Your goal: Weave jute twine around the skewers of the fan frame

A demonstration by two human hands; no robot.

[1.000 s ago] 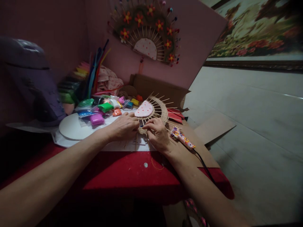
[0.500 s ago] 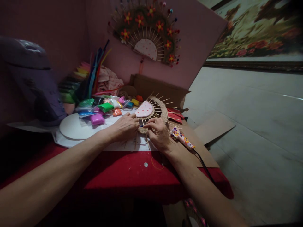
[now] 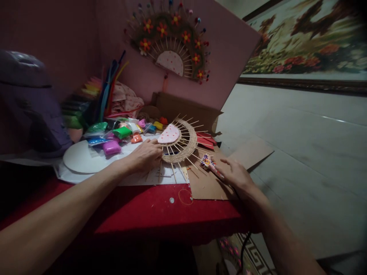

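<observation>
A half-round craft fan (image 3: 187, 149) of thin sticks, with a twine-wrapped arc and a pink dotted half-disc (image 3: 169, 134), lies on the table. My left hand (image 3: 147, 154) is closed at the fan's lower left edge; its fingertips are partly hidden. To the right, my right hand (image 3: 239, 175) is at the handle of a glue gun (image 3: 208, 163) covered in flowered cloth. Its fingers are apart, and the glue gun rests on the brown cardboard (image 3: 206, 189).
Colourful clay packets (image 3: 122, 132) and a white disc (image 3: 76, 158) lie left, near a purple container (image 3: 31, 103). Pipe cleaners (image 3: 109, 88) stand behind. A flower-decorated fan (image 3: 172, 38) hangs on the pink panel. Red cloth (image 3: 129, 214) covers the table; a black cord (image 3: 243, 244) hangs off it.
My right hand has left the fan's lower edge and moved right to the glue gun. My left hand remains by the fan. The view has shifted slightly to the right.
</observation>
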